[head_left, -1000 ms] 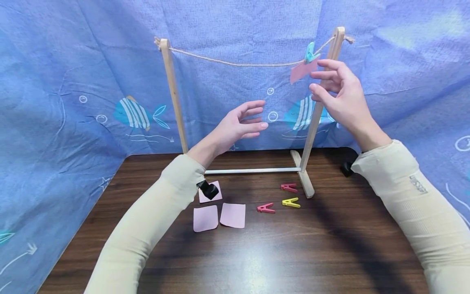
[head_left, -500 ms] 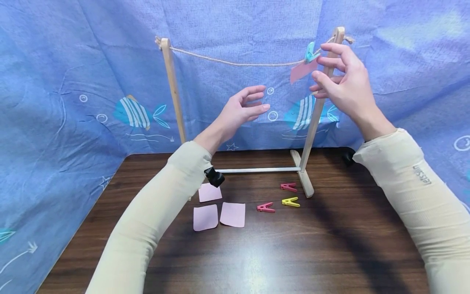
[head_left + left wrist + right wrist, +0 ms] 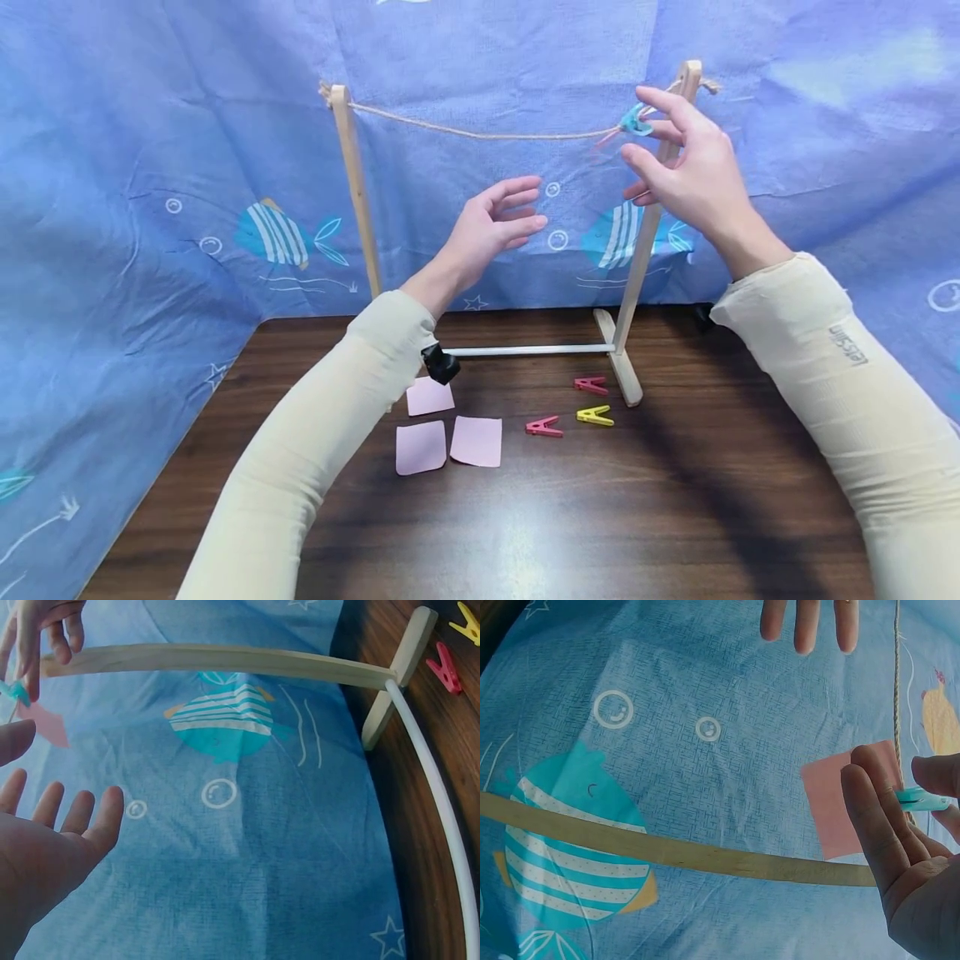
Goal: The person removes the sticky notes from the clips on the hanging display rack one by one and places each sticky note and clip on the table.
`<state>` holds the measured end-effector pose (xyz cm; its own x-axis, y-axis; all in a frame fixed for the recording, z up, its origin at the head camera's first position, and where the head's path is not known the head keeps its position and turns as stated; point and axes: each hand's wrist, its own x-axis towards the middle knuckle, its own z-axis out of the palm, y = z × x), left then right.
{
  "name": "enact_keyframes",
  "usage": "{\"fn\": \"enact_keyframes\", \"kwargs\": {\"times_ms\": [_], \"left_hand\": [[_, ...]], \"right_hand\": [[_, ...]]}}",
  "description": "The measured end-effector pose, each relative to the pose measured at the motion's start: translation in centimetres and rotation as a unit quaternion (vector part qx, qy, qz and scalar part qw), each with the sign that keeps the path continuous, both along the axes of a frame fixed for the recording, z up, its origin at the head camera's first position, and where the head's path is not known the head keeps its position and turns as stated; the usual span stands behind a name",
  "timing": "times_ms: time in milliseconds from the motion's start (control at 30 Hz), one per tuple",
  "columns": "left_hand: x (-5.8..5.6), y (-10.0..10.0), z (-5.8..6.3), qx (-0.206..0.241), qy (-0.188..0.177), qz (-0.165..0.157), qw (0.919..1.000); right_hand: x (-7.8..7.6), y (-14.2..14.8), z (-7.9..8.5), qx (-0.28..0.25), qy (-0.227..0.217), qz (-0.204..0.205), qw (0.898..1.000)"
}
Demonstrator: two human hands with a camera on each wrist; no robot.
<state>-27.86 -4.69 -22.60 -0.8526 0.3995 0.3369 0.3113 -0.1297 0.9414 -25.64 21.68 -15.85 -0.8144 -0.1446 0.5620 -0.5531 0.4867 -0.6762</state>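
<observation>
A light-blue clothespin clips a pink paper square to the rope near the stand's right post. In the head view the paper shows nearly edge-on. My right hand is around the clothespin, thumb below and index finger above it, with a gap between them; a finger seems to touch it. In the right wrist view the fingers cover part of the paper. My left hand hovers in the air left of the clothespin, fingers relaxed and apart, holding nothing.
The rope spans a wooden stand with a right post and a white bottom bar. On the table lie several pink paper squares, two red clothespins and a yellow clothespin. A blue curtain hangs behind.
My left hand has risen a little, then stayed. The right hand moved up, then slightly left onto the clothespin. The clothespin and its paper have tipped over on the rope.
</observation>
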Motion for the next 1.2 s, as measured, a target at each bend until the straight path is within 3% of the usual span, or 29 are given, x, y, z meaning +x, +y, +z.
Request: {"fn": "enact_keyframes", "kwargs": {"times_ms": [300,667,967,1200], "left_hand": [[-0.1,-0.5,-0.1,0.0,-0.002,0.002,1.0],[-0.3,-0.3,1.2,-0.02,0.011,0.023,0.9995],[-0.6,0.0,1.5,-0.024,0.04,0.055,0.9974],[-0.6,0.7,2.0,0.021,0.043,0.107,0.9931]], "right_hand": [[-0.6,-0.8,0.1,0.017,-0.005,-0.013,1.0],[-0.6,-1.5,0.6,-0.003,-0.008,-0.009,1.0],[-0.4,-2.4,0.7,-0.038,-0.022,0.039,0.998],[-0.1,-2.7,0.9,-0.04,-0.036,0.058,0.997]]}}
